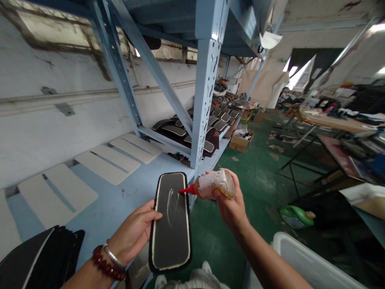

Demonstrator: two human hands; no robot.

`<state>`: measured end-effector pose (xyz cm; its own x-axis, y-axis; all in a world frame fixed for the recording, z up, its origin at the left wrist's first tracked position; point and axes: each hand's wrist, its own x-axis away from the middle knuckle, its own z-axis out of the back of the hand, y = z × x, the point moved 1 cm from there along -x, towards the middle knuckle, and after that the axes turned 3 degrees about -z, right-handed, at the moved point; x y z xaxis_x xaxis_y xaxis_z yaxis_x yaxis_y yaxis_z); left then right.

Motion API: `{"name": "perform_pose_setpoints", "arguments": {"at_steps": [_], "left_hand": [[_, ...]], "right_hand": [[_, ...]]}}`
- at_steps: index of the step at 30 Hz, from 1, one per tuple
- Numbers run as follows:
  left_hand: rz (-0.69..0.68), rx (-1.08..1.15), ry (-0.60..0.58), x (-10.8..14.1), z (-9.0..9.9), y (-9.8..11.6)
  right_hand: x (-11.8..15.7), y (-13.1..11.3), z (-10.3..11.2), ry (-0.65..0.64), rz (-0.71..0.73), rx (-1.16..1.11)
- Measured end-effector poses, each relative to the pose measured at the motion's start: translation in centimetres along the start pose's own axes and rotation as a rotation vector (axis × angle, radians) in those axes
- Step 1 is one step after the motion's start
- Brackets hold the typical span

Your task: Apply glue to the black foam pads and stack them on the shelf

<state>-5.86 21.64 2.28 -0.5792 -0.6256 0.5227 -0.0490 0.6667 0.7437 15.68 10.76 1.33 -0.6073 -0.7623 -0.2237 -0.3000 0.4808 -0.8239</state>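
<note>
My left hand (140, 226) is closed on the left edge of a dark oblong panel (171, 241), thumb on its face. A pale band runs just inside the panel's black rim. In my right hand (233, 208) is a glue bottle (212, 184), tipped on its side with a worn white label. Its red nozzle (186, 190) points left, over the panel's upper part. Thin, shiny looped lines of glue (172, 208) lie on the panel below the tip. Whether the tip touches the surface I cannot tell.
Pale flat boards (57, 194) lie in a row on the blue shelf (120, 200). Black panels (45, 257) are stacked at lower left. A blue upright post (203, 100) rises ahead. On the right are a white tub (313, 261), a green jug (296, 216) and a cardboard box (240, 142).
</note>
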Motion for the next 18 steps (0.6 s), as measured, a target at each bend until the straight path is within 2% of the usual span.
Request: {"name": "perform_pose_setpoints", "arguments": {"at_steps": [4,6,8,10,15,18], "left_hand": [[-0.013,-0.001,0.011,-0.5,0.2,0.1],[-0.019,0.001,0.022,-0.8,0.3,0.2],[-0.029,0.009,0.028,-1.2,0.4,0.3],[-0.043,0.014,0.033,-1.7,0.9,0.2],[-0.121,0.024,0.178,-3.9,3.9,0.0],[-0.138,0.029,0.294,-5.7,5.8,0.5]], "right_hand": [[1.1,0.8,-0.4,-0.014,-0.055,-0.046],[1.8,1.5,-0.5,0.010,-0.224,-0.174],[2.1,2.4,-0.1,0.127,-0.474,-0.377],[1.9,3.1,0.7,0.276,-0.636,-0.546],[1.7,3.2,4.2,0.486,-0.572,-0.688],[2.7,3.1,6.6,0.699,-0.581,-0.737]]}}
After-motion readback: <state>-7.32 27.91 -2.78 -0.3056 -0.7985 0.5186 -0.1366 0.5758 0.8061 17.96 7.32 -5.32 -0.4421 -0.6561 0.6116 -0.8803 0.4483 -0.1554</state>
